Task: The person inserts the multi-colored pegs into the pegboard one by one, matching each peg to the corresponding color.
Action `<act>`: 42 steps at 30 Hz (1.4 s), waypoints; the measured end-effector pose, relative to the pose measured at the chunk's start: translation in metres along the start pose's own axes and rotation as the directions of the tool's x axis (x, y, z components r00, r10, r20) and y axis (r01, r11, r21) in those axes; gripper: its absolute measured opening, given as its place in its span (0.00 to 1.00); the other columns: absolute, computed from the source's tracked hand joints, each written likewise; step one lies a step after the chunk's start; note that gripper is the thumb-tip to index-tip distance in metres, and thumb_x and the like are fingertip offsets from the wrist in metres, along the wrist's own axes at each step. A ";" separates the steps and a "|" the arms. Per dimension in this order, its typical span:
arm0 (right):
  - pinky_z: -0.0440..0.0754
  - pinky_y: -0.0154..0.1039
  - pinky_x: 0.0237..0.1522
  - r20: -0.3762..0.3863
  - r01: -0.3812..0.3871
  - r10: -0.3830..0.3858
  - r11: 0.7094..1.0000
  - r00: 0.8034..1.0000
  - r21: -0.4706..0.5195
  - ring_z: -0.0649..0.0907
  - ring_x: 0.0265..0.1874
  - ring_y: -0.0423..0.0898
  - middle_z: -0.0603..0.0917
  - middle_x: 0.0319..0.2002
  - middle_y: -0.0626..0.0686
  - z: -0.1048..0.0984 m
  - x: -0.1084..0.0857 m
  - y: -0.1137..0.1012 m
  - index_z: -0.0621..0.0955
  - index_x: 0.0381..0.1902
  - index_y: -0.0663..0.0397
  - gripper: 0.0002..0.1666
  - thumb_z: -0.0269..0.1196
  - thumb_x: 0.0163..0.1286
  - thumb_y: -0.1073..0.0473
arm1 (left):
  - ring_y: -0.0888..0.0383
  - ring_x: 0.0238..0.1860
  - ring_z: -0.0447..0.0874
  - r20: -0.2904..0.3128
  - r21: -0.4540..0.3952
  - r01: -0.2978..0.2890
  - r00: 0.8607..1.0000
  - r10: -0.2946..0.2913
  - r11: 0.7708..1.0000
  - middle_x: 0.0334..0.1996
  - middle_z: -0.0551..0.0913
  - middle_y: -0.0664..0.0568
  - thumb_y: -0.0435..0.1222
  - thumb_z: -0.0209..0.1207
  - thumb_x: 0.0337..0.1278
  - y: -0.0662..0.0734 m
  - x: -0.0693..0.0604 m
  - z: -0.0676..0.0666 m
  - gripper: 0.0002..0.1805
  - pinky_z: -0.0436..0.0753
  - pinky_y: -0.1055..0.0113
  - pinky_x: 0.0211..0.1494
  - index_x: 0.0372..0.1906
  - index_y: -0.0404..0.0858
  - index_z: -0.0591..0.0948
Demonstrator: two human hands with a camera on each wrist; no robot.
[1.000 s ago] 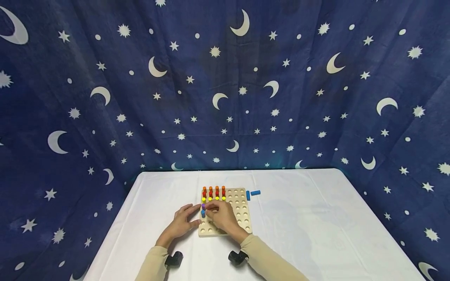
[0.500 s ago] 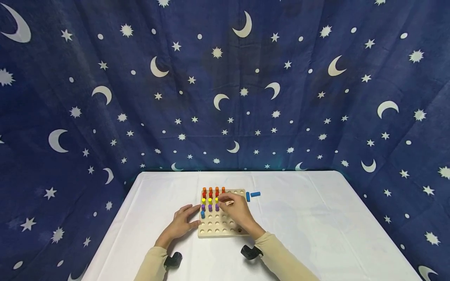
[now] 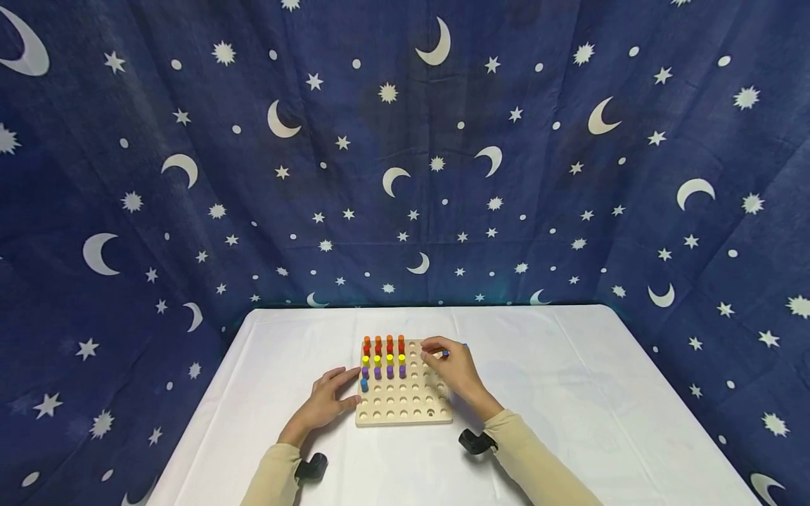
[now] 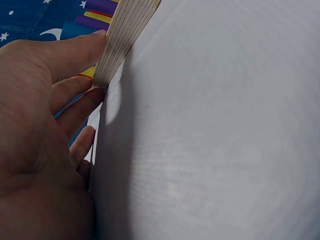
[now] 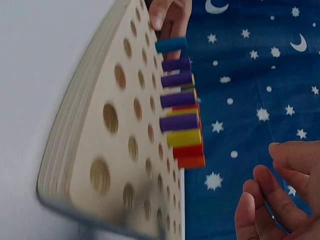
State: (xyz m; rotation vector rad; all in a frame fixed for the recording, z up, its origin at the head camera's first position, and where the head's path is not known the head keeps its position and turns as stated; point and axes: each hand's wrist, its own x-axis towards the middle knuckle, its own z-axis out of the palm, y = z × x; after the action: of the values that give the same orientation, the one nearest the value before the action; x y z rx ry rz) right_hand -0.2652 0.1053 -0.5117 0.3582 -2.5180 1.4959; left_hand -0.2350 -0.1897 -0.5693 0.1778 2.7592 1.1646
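Note:
A wooden peg board with rows of round holes lies on the table. Upright in its left columns stand short rows of orange pegs, red pegs, yellow pegs and purple pegs. Below the purple row, one blue peg stands at the left. My left hand rests its thumb and fingertips against the board's left edge. Over the board's right edge is my right hand, partly covering two loose blue pegs on the table. In the right wrist view its relaxed fingers hold nothing.
A white cloth covers the table, which extends to both sides of the board. A dark blue curtain with moons and stars hangs behind and at the sides. A black wrist camera sits by the left sleeve.
My right hand has moved right, from the purple row to the loose blue pegs. The purple row now shows fully, with a peg at its right end. My left hand stays put.

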 end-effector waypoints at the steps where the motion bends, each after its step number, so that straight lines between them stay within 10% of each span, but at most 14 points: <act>1: 0.81 0.30 0.35 -0.006 -0.004 0.004 1.000 1.000 -0.006 0.85 0.37 0.42 0.89 0.35 0.47 -0.002 0.001 0.002 0.86 0.43 0.55 0.11 0.69 0.62 0.62 | 0.35 0.73 0.55 0.001 0.001 0.002 1.000 -0.002 1.000 0.72 0.65 0.39 0.48 0.68 0.54 0.000 0.000 0.000 0.33 0.56 0.30 0.70 0.67 0.53 0.74; 42: 0.76 0.37 0.37 -0.101 -0.159 0.143 0.973 0.984 -0.170 0.80 0.33 0.45 0.86 0.38 0.57 -0.042 0.030 0.091 0.88 0.44 0.54 0.14 0.72 0.58 0.62 | 0.35 0.74 0.54 0.003 0.001 0.051 0.999 -0.051 0.999 0.73 0.63 0.41 0.48 0.68 0.53 0.001 0.001 0.001 0.34 0.57 0.30 0.70 0.68 0.55 0.73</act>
State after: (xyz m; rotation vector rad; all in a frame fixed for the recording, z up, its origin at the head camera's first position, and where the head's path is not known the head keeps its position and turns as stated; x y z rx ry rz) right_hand -0.3192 0.1814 -0.5594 0.0720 -2.6321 1.2911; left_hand -0.2355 -0.1882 -0.5689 0.1081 2.7446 1.1489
